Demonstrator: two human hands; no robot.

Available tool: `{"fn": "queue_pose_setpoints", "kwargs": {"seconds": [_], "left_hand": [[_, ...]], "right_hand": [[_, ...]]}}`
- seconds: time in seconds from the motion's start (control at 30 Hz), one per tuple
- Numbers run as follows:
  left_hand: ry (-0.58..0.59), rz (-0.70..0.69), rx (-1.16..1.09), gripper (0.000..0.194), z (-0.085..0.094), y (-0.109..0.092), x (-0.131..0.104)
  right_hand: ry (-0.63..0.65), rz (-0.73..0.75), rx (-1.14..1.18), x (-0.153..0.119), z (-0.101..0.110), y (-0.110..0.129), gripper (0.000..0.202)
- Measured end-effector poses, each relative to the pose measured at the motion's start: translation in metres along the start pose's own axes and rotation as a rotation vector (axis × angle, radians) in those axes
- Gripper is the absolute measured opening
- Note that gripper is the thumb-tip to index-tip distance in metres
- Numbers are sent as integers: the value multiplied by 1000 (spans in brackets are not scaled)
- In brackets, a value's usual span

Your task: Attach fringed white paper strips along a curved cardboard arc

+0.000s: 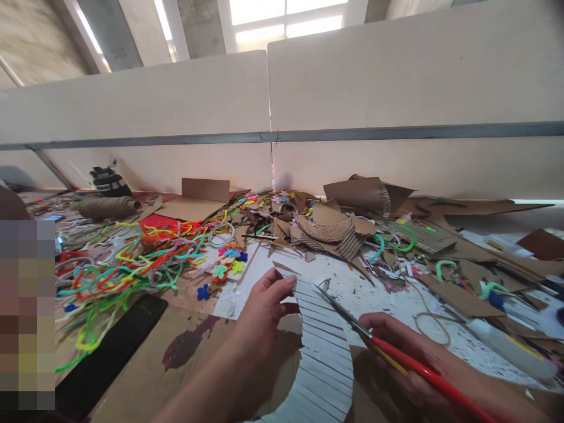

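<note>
My left hand (268, 299) pinches the upper end of a curved white strip (324, 352) between thumb and fingers. Closely spaced crosswise slits run along the strip, which bends down toward the bottom edge of the view. In my right hand (409, 352) are scissors (352, 322) with metal blades and red and yellow handles. Their blade tips are slightly apart, just right of the strip's upper end; I cannot tell whether they touch it. Below both hands lies a brown cardboard sheet (211, 361) with a dark stain.
Colourful pipe cleaners (145, 258) and a black phone-like slab (114, 352) lie to the left, with felt flowers (229, 261) nearby. Cardboard scraps (326, 223) pile up along the back. A twine spool (110, 207) is back left; a translucent bottle (511, 349) lies right.
</note>
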State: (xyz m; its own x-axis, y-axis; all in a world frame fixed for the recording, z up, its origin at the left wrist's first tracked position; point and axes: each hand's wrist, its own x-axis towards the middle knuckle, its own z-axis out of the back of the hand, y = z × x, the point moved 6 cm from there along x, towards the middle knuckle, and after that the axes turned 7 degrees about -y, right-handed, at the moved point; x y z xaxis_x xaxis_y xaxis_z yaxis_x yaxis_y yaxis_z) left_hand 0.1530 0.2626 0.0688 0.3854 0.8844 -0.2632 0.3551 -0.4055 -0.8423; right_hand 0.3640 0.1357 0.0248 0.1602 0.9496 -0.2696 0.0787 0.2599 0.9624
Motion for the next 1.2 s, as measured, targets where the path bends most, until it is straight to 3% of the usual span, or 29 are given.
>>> {"fn": "queue_pose_setpoints", "kwargs": {"seconds": [0.1,0.23,0.4,0.5,0.7,0.87,1.03,1.2], "left_hand": [[13,21,-20,11,2,5,2],[13,45,-15,14,1,8,2],[17,23,-10,12,0,7,1],[19,40,-19,12,0,10,0],[35,112,-48,20,-4,17,-3],[31,188,-91,26,-5,20,-7],[-37,142,-54,28,1,19,-4],[-32,137,-41,29,0,19,-3]], "right_hand": [[52,-89,40,-2,-13,-1,58],[55,-87,41,-2,-22,2,63],[14,29,1,5,-24,-5,60],[64,76,35,7,-29,-7,63],[55,14,15,4,-35,-4,56],[11,-3,70,0,-38,2,69],[49,-43,92,-4,-41,5,71],[87,4,17,-6,-42,10,67]]}}
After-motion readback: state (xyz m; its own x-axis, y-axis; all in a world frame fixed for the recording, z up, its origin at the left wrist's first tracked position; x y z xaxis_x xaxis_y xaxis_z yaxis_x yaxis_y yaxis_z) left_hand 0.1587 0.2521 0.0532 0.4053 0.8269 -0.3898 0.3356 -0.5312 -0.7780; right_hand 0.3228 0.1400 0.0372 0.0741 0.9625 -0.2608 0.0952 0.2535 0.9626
